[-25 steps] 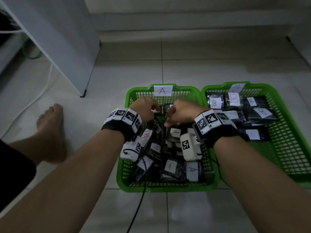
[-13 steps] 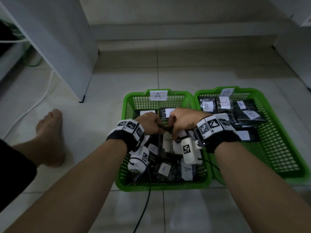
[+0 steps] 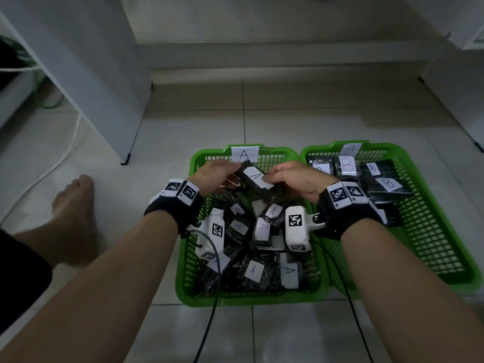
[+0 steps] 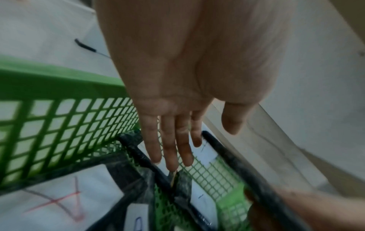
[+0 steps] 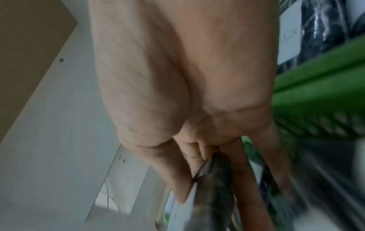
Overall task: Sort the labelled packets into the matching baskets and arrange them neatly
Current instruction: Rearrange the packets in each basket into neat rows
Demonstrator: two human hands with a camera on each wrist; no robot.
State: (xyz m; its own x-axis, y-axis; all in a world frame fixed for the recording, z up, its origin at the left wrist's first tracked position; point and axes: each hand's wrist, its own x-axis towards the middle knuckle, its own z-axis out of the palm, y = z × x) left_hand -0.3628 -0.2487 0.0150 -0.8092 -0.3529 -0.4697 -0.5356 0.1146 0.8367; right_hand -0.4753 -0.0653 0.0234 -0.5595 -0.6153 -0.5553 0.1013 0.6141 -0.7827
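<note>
Two green baskets stand side by side on the tiled floor. Basket A (image 3: 248, 301) on the left holds a loose pile of black packets with white A labels (image 3: 252, 271). Basket B (image 3: 424, 244) on the right holds B-labelled packets (image 3: 387, 183) along its far end. Over the far end of basket A, one black A packet (image 3: 255, 178) is held up with its label facing up. My right hand (image 3: 293, 179) pinches its right end between thumb and fingers (image 5: 213, 187). My left hand (image 3: 217, 174) touches its left end with straight fingers (image 4: 173, 148).
A bare foot (image 3: 73, 205) rests on the floor left of basket A. Behind it stands a white cabinet panel (image 3: 104, 74) with a white cable (image 3: 65, 153) beside it. Black wrist-camera cables (image 3: 209, 323) trail over basket A's front rim.
Both hands were low in basket A's pile with curled fingers. They have risen toward the basket's far end with one A packet, and the left fingers have straightened.
</note>
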